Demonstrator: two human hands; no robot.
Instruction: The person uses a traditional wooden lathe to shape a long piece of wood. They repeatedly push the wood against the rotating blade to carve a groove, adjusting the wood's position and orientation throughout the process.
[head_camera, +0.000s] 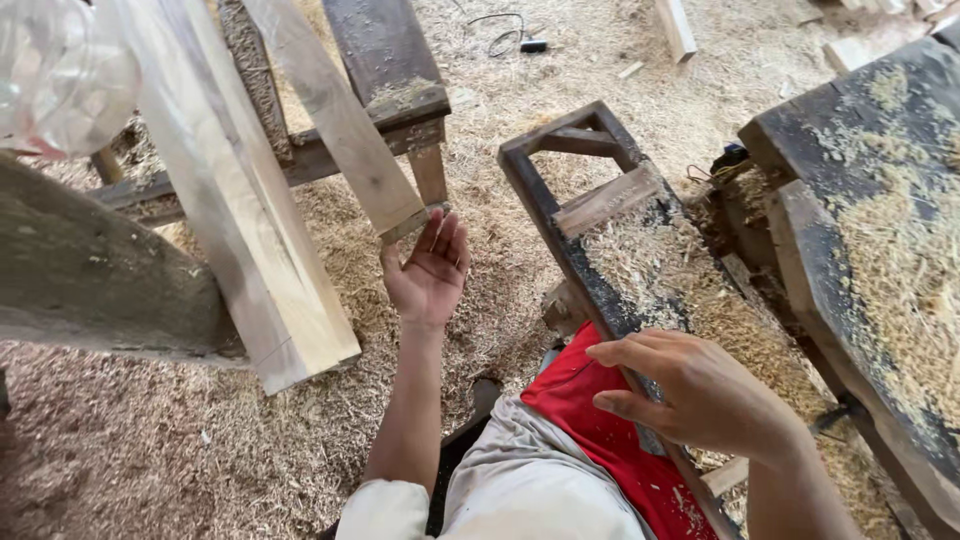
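While the sawdust floor (130, 450) is looked down on from above, the left hand (428, 268) is seen raised palm up with its fingers spread, their tips touching the lower end of a slanted plank (335, 110), as if that end is being steadied or felt rather than gripped; nothing is clamped in it. A second, wider plank (240, 215) is leaned just beside it, its cut end resting low near the floor, and both boards are propped against a dark wooden desk (385, 50) behind, which seems to be why they stay tilted instead of falling flat. The right hand (700, 390) is held loosely curled over the edge of a dark wooden frame (575, 190), with nothing visibly enclosed in it; whether it presses on the frame cannot be told. The two hands are kept well apart. Shavings are heaped on the frame and on a rough dark slab (880, 230) to the right. A red cloth (590, 420) is draped over the lap below the right hand
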